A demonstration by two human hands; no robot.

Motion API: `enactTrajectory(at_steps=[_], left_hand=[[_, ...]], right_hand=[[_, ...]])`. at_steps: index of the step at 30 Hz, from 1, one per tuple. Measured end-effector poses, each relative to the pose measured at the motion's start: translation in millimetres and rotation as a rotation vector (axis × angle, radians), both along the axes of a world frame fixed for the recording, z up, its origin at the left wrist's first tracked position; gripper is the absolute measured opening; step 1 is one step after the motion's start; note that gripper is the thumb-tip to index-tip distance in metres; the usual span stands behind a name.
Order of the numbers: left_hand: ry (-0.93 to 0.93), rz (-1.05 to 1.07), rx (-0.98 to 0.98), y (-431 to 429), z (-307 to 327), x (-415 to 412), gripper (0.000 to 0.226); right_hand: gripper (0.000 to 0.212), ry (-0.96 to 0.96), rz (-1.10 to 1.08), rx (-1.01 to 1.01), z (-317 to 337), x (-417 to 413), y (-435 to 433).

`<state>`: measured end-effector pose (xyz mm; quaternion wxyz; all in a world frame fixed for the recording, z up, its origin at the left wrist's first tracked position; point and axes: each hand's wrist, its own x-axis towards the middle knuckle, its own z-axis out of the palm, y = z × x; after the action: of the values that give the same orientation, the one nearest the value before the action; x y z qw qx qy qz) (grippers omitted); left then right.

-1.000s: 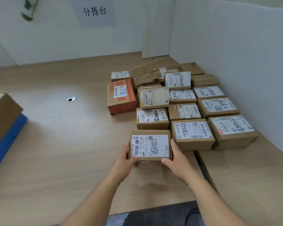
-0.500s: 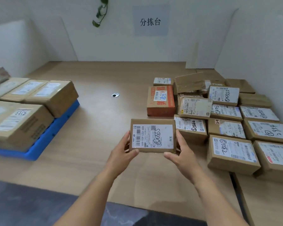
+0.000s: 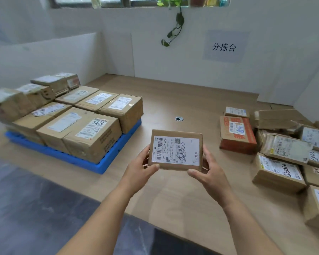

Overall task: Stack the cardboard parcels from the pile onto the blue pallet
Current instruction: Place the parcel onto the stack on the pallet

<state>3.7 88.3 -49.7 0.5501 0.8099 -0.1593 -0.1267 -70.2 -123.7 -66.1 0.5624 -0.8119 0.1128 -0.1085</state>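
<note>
The pile (image 3: 278,172) is cut off at the right edge.

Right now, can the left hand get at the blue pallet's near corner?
Probably yes: only bare table lies between the left hand and the blue pallet. But it grips the parcel with the right hand, so it isn't free.

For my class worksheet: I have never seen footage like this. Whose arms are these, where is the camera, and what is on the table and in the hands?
There is no machine here. A person wears a wide-angle camera on the head, so you look down along their own arms. The left hand and right hand grip one small cardboard parcel by its sides, label up, above the wooden table. On the left, a blue pallet carries stacked parcels. On the right lies the unsorted pile, including a red-orange box.
</note>
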Motion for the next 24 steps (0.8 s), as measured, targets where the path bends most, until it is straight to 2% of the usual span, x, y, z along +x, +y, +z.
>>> enactTrajectory(at_steps=[8,14,24], left_hand=[[-0.073,0.108,0.011,124,16,51,0.061],[-0.094,0.2,0.006,203,17,80,0.058],[-0.105,0.24,-0.03,270,23,148,0.051]], right_hand=[[0.084,-0.112,0.069,0.011,14,68,118],[0.067,-0.139,0.128,0.032,17,111,194],[0.079,-0.132,0.169,0.027,20,193,262]])
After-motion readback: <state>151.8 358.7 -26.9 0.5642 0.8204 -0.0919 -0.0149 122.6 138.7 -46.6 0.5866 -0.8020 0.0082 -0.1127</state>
